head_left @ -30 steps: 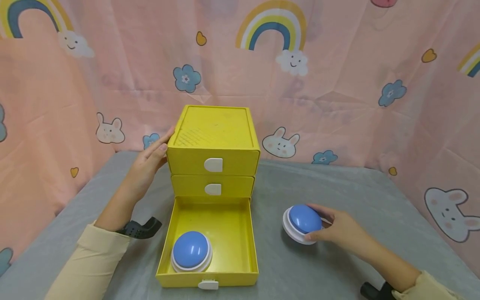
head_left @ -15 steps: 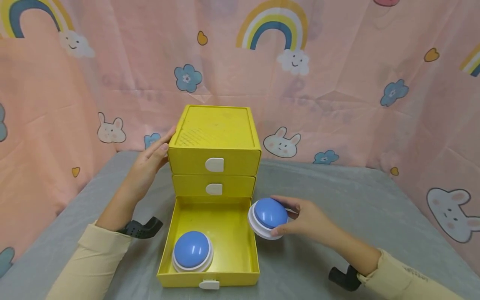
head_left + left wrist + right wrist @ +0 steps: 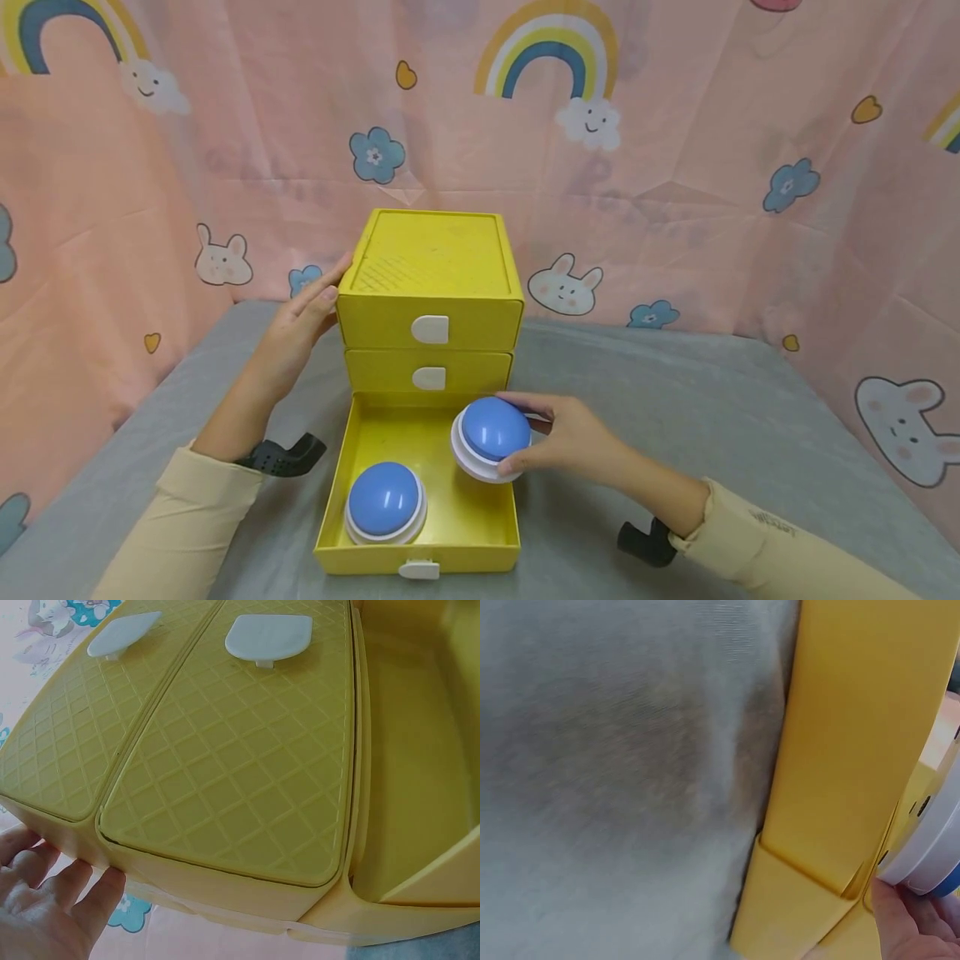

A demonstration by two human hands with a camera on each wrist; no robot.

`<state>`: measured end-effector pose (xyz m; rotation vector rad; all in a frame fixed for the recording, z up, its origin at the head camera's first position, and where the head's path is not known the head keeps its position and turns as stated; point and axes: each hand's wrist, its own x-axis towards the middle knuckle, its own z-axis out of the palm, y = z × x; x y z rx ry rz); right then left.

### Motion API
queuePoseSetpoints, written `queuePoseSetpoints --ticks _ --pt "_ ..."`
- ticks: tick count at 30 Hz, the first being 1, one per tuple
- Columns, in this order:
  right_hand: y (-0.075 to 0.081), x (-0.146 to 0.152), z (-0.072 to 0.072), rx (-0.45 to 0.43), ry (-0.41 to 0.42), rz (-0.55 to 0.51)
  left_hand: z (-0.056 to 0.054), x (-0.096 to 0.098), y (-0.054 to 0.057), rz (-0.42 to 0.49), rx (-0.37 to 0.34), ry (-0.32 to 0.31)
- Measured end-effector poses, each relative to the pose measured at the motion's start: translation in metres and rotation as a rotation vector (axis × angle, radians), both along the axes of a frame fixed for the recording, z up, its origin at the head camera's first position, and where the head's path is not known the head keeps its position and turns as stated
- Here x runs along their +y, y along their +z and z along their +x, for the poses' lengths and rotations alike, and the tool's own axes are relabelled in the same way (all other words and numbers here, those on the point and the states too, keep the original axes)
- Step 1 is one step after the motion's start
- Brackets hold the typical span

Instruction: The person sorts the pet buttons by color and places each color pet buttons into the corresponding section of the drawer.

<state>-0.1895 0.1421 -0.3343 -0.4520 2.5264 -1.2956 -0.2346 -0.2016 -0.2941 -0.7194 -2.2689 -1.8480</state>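
A yellow drawer unit stands mid-table, its bottom drawer pulled out. My left hand rests with straight fingers against the unit's left side, as the left wrist view also shows. Between thumb and fingers my right hand grips a round push-button light with a blue dome and white base, tilted over the right part of the drawer. A second push-button light of the same look sits at the drawer's front left. In the right wrist view only the edge of the held light shows.
The two upper drawers with white tabs are closed. Grey cloth covers the table. Behind hangs a pink curtain printed with rainbows and rabbits. Black wrist mounts sit on both forearms.
My right hand has carried the held push-button light leftward from above the table to over the open drawer. My left hand and the other light have stayed in place.
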Motion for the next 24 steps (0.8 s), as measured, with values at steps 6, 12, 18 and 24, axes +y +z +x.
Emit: queuePoseSetpoints --ticks 6,12,18,24 --pt "-0.003 -0.014 -0.003 0.038 0.053 0.022 -0.001 0.001 0.001 -0.008 0.004 -0.002" --pt "-0.005 -0.026 -0.005 0.080 0.085 0.039 -0.001 0.002 0.001 -0.018 0.005 0.001" --pt "-0.007 -0.036 -0.008 0.112 0.104 0.096 -0.001 0.001 0.001 -0.015 0.001 0.007" --pt "-0.011 -0.045 -0.013 0.209 0.166 0.207 0.000 0.000 0.001 -0.020 -0.004 0.013"
